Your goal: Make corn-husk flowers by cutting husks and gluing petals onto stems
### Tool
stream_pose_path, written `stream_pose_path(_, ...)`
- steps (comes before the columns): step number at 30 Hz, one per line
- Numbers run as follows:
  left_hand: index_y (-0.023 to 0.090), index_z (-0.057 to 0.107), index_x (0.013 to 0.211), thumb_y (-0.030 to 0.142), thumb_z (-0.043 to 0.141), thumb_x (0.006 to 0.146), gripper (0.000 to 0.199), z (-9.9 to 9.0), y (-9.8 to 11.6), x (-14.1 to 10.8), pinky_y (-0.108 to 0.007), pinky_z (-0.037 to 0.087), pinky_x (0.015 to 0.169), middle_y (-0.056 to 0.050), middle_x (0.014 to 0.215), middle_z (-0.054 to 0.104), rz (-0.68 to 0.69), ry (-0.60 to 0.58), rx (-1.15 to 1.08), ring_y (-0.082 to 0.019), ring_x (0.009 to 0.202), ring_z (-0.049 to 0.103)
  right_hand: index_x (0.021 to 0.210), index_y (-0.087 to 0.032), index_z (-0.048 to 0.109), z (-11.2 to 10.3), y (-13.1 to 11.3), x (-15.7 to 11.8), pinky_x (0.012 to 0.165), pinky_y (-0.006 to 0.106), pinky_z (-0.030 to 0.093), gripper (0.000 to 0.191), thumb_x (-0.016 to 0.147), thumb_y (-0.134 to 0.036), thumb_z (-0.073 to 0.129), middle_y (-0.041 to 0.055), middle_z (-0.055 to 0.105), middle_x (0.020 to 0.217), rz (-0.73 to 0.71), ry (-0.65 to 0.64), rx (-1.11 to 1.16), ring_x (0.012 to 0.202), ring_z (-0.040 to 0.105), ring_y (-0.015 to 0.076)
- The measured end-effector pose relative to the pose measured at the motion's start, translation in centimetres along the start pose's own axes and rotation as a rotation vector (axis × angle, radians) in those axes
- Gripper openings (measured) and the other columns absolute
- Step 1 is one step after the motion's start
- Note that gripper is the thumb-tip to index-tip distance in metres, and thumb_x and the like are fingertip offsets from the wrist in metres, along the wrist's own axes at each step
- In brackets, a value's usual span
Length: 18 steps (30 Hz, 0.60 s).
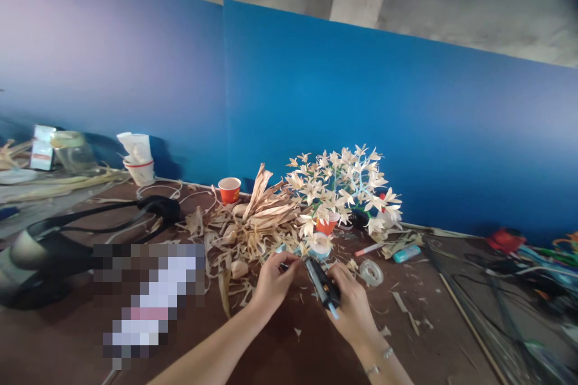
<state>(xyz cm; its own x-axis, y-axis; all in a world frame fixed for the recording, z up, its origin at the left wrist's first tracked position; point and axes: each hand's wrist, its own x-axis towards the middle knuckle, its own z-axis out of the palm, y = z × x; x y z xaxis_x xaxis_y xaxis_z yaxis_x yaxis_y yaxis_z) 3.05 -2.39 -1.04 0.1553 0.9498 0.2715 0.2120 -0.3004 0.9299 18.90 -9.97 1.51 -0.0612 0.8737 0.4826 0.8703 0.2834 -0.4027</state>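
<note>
My right hand (350, 295) is wrapped round a black glue gun (321, 284), whose tip points up and to the left and whose rear shows a pale stick. Left of it, my left hand (276, 281) is closed in a pinch near the gun's tip. Something small and dark shows at its fingertips, too small to name. Just beyond the hands stands a bunch of cream flowers (341, 183) in an orange cup (326, 226). A heap of dry husks (266, 216) lies behind my left hand. A roll of clear tape (371, 273) is right of my right hand.
An orange paper cup (230, 190) stands behind the husks. A white cup (140, 171) and a glass jar (74, 153) are at the back left. Black straps (102, 222) and a pixelated object lie at left. Cables and rods (478, 325) cover the right side. A blue panel (307, 102) rises behind.
</note>
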Motion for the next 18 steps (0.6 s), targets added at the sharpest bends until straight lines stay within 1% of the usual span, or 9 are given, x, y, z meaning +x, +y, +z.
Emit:
stream_pose_path(3,0.016,0.067,0.071,0.031,0.052,0.076,0.021,-0.2,0.2,0.0,-0.024,0.04,0.058,-0.003,0.069,0.065,0.021,-0.007,0.015,-0.017,0.066,0.057,0.079,-0.021,0.044,-0.4,0.5,-0.1,0.061,0.025,0.04,0.013,0.072,-0.01,0.045,0.0026,0.054,0.078,0.056,-0.028,-0.042,0.069,0.054,0.0168)
stream_pose_path(5,0.017,0.066,0.072,0.033,0.052,0.076,0.022,-0.4,0.5,-0.1,-0.024,0.04,0.059,-0.003,0.07,0.065,0.023,-0.014,0.023,-0.017,0.067,0.057,0.086,-0.019,0.044,-1.1,1.4,-0.4,0.066,0.028,0.042,0.018,0.071,-0.011,0.047,0.0051,0.057,0.084,0.137,-0.059,-0.087,0.077,0.057,0.0195)
stream_pose_path(6,0.017,0.066,0.072,0.034,0.052,0.076,0.023,-0.5,0.6,-0.1,-0.024,0.04,0.059,-0.003,0.071,0.065,0.021,-0.017,0.028,-0.018,0.068,0.057,0.09,-0.018,0.044,-1.6,2.0,-0.5,0.069,0.03,0.043,0.023,0.068,-0.012,0.05,0.0072,0.058,0.088,0.205,-0.079,-0.125,0.082,0.058,0.0219)
stream_pose_path(7,0.017,0.066,0.072,0.034,0.052,0.076,0.023,-0.6,0.8,-0.1,-0.024,0.04,0.059,-0.003,0.071,0.065,0.016,-0.021,0.033,-0.018,0.069,0.057,0.092,-0.017,0.045,-2.1,2.8,-0.7,0.072,0.032,0.043,0.027,0.066,-0.014,0.053,0.0096,0.059,0.091,0.306,-0.098,-0.18,0.087,0.058,0.0249)
stream_pose_path(10,0.017,0.066,0.072,0.035,0.052,0.076,0.024,-0.6,1.0,-0.1,-0.024,0.039,0.058,-0.004,0.071,0.065,0.002,-0.031,0.041,-0.018,0.07,0.057,0.092,-0.015,0.047,-3.6,5.2,-1.2,0.072,0.037,0.043,0.027,0.067,-0.021,0.054,0.0137,0.059,0.095,0.602,-0.173,-0.329,0.093,0.057,0.0311)
stream_pose_path(12,0.017,0.066,0.073,0.036,0.052,0.077,0.024,-0.5,1.0,-0.1,-0.025,0.039,0.058,-0.003,0.071,0.065,-0.004,-0.042,0.042,-0.018,0.07,0.057,0.094,-0.014,0.049,-4.3,6.3,-1.6,0.073,0.037,0.043,0.028,0.068,-0.024,0.053,0.0157,0.059,0.097,0.699,-0.188,-0.386,0.097,0.056,0.0322)
stream_pose_path(14,0.017,0.067,0.073,0.036,0.052,0.077,0.024,-0.4,0.9,-0.1,-0.025,0.038,0.058,-0.004,0.07,0.065,-0.007,-0.044,0.045,-0.019,0.07,0.057,0.095,-0.012,0.05,-4.7,6.8,-2.0,0.073,0.037,0.043,0.03,0.068,-0.025,0.055,0.0171,0.059,0.099,0.734,-0.21,-0.41,0.098,0.056,0.0323)
stream_pose_path(16,0.017,0.067,0.074,0.036,0.052,0.077,0.024,-0.4,0.8,-0.1,-0.024,0.038,0.057,-0.004,0.07,0.065,-0.01,-0.04,0.047,-0.018,0.068,0.057,0.095,-0.012,0.053,-4.9,6.6,-2.1,0.071,0.039,0.043,0.031,0.067,-0.025,0.056,0.018,0.059,0.099,0.734,-0.224,-0.452,0.098,0.055,0.0342)
stream_pose_path(18,0.017,0.067,0.074,0.036,0.052,0.077,0.024,-0.4,0.6,0.0,-0.024,0.038,0.056,-0.004,0.071,0.065,-0.007,-0.038,0.04,-0.017,0.067,0.057,0.093,-0.013,0.057,-4.9,5.5,-1.8,0.07,0.044,0.042,0.028,0.067,-0.022,0.056,0.0185,0.059,0.097,0.688,-0.167,-0.533,0.097,0.054,0.0366)
